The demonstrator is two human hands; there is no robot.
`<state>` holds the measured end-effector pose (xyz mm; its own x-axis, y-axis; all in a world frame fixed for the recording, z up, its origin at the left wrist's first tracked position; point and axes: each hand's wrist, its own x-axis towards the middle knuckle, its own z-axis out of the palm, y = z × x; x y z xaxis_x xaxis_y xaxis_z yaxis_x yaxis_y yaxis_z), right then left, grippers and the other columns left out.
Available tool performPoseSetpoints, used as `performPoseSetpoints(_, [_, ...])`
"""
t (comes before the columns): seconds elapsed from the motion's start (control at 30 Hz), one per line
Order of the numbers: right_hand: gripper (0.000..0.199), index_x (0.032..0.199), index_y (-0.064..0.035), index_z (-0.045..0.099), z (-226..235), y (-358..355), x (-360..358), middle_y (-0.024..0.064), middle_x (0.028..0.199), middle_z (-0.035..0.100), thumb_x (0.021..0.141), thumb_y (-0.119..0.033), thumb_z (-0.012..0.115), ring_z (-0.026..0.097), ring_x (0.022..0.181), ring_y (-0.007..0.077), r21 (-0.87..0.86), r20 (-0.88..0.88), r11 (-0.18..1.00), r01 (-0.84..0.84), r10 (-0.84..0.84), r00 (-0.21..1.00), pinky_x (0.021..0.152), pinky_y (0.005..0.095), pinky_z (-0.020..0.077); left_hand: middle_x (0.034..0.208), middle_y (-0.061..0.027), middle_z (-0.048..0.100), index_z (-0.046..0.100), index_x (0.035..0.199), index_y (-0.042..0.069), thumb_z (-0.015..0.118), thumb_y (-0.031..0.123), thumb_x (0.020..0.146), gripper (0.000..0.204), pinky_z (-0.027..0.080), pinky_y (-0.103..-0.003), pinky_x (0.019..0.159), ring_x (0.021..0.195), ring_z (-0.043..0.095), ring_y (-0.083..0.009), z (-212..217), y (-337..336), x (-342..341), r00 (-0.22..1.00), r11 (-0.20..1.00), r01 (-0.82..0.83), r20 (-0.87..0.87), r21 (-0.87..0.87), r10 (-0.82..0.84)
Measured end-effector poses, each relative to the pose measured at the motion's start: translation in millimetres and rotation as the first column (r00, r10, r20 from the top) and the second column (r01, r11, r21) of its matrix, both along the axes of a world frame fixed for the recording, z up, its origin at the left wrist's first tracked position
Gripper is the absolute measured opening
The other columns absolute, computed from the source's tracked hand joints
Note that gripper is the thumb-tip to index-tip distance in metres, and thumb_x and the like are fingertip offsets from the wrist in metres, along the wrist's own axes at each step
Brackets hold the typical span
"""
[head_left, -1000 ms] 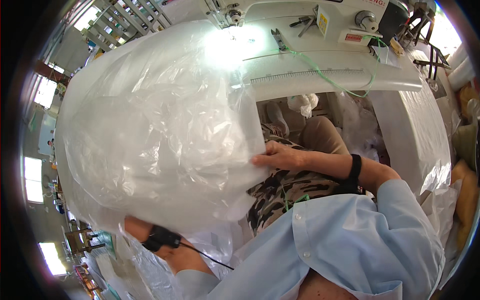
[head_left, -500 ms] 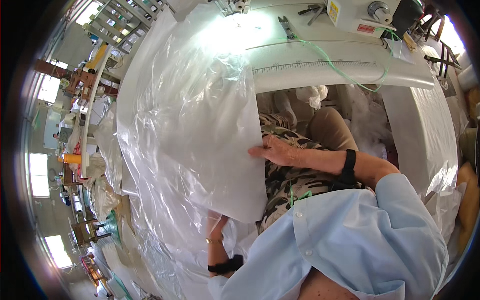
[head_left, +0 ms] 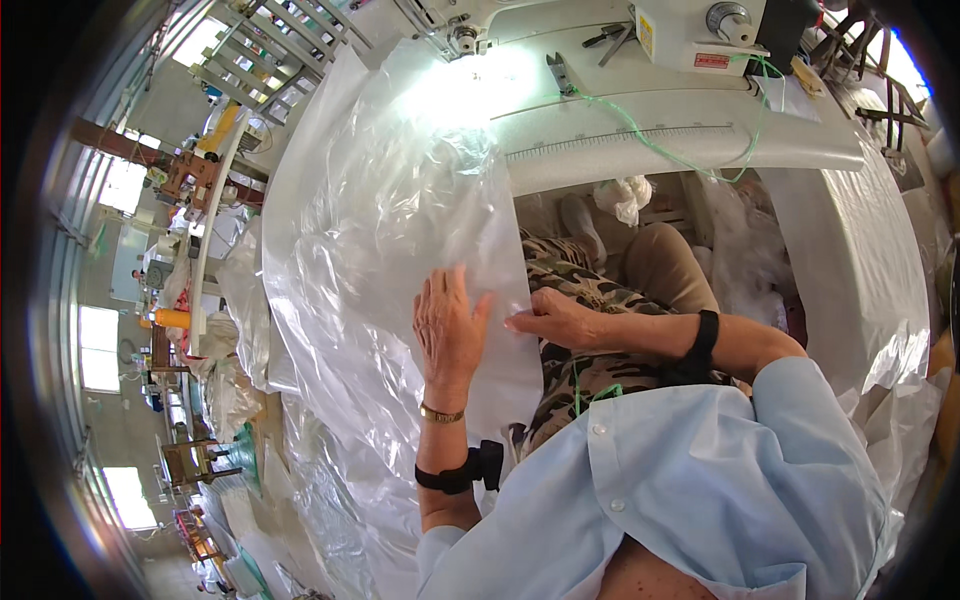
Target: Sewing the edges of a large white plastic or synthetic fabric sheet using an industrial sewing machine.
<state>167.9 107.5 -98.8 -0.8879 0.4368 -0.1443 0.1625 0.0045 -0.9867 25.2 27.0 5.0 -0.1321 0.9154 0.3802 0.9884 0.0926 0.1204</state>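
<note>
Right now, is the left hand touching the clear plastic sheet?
Touching: the head view shows the left hand lying flat, palm down, on the clear plastic sheet.

plastic sheet [head_left: 390,230] on lap, sewing machine [head_left: 690,40] behind

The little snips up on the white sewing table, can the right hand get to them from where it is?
Probably yes. The right hand rests on the clear plastic sheet, and the snips lie uncovered on the sewing table, nothing between, though it is a long stretch.

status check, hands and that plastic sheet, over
Left hand flat on the clear plastic sheet, fingers spread. Right hand pinching the sheet's edge over the lap. Sheet drapes from the sewing table. Nothing in the way.
</note>
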Motion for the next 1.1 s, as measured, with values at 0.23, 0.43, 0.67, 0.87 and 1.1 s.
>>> performPoseSetpoints(0.23, [0.035, 0.081, 0.0045, 0.061, 22, -6, 13, 0.0024, 0.063, 0.050, 0.094, -0.028, 0.063, 0.046, 0.064, 0.0081, -0.110, -0.097, 0.993, 0.032, -0.043, 0.994, 0.057, 0.0320, 0.0412, 0.085, -0.0102, 0.060, 0.058, 0.087, 0.004, 0.065, 0.010, 0.087, 0.008, 0.042, -0.041, 0.080, 0.085, 0.059, -0.0292, -12, -31, 12, 0.995, 0.996, 0.044, 0.081, 0.074, -0.050])
performPoseSetpoints(0.43, [0.036, 0.074, 0.0021, 0.055, 46, -16, 23, 0.0082, 0.061, 0.050, 0.094, -0.027, 0.062, 0.047, 0.058, 0.0153, -0.006, -0.079, 0.998, 0.070, -0.070, 0.994, 0.056, 0.0355, 0.0410, 0.078, -0.0123, 0.064, 0.062, 0.095, 0.003, 0.061, 0.009, 0.093, 0.007, 0.046, -0.040, 0.076, 0.075, 0.062, -0.0319, 8, -36, 36, 0.985, 0.990, 0.110, 0.122, 0.085, -0.120])
performPoseSetpoints(0.67, [0.026, 0.077, -0.0017, 0.055, 61, -40, 42, 0.0165, 0.068, 0.061, 0.089, -0.022, 0.066, 0.060, 0.067, 0.0359, 0.446, -0.253, 0.884, 0.140, -0.025, 0.967, 0.060, 0.0433, 0.0462, 0.074, -0.0091, 0.062, 0.063, 0.097, 0.003, 0.062, 0.007, 0.091, 0.007, 0.045, -0.038, 0.080, 0.072, 0.061, -0.0275, 5, -42, 43, 0.986, 0.986, 0.119, 0.102, 0.115, -0.131])
performPoseSetpoints(0.87, [0.022, 0.074, -0.0052, 0.055, 48, -46, 44, 0.0123, 0.060, 0.058, 0.085, -0.019, 0.069, 0.062, 0.061, 0.0321, 0.701, -0.356, 0.700, 0.137, 0.178, 0.917, 0.060, 0.0424, 0.0476, 0.082, -0.0090, 0.060, 0.065, 0.094, 0.002, 0.065, 0.003, 0.085, 0.009, 0.045, -0.038, 0.080, 0.080, 0.061, -0.0280, 6, -48, 43, 0.987, 0.989, 0.129, 0.084, 0.068, -0.134])
performPoseSetpoints(1.1, [0.021, 0.072, -0.0062, 0.054, 37, -56, 38, 0.0088, 0.063, 0.060, 0.081, -0.017, 0.070, 0.060, 0.060, 0.0324, 0.791, -0.084, 0.584, -0.183, 0.400, 0.913, 0.065, 0.0419, 0.0484, 0.083, -0.0113, 0.059, 0.064, 0.096, -0.004, 0.059, -0.006, 0.086, 0.012, 0.047, -0.031, 0.063, 0.069, 0.058, -0.0239, -3, -58, 39, 0.874, 0.994, 0.105, 0.474, 0.021, -0.103])
